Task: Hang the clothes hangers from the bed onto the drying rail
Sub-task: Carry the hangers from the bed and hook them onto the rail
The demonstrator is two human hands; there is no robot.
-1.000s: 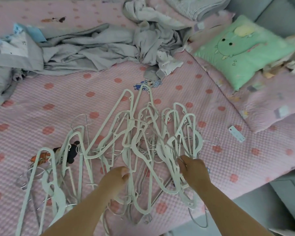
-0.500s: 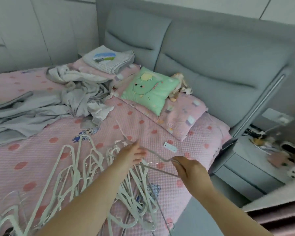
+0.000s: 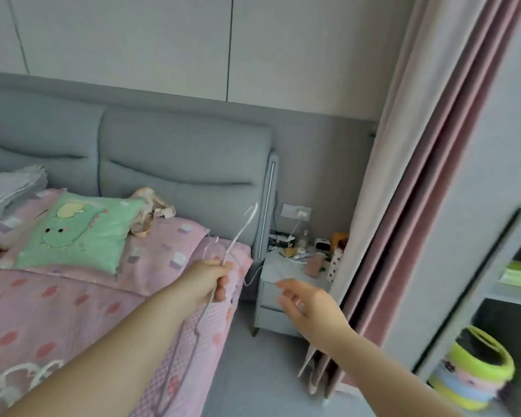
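My left hand (image 3: 211, 278) is closed around a thin white hanger (image 3: 243, 227), lifted above the bed's right edge; its wire runs up past my fist and down toward the mattress. My right hand (image 3: 310, 305) is open, fingers spread, empty, out over the floor to the right of the bed. A few white hangers (image 3: 21, 377) still lie on the pink dotted bedspread (image 3: 73, 311) at the lower left. No drying rail is visible in this view.
A green pillow (image 3: 73, 233) lies by the grey headboard (image 3: 178, 164). A cluttered grey nightstand (image 3: 286, 272) stands beside the bed. Pink curtains (image 3: 403, 206) hang to the right, then a shelf unit with a colourful basket (image 3: 475, 377) at its foot.
My view swung up and to the right, away from the hanger pile. My right hand let go of the hanger and opened; my left hand lifted the hanger off the bed.
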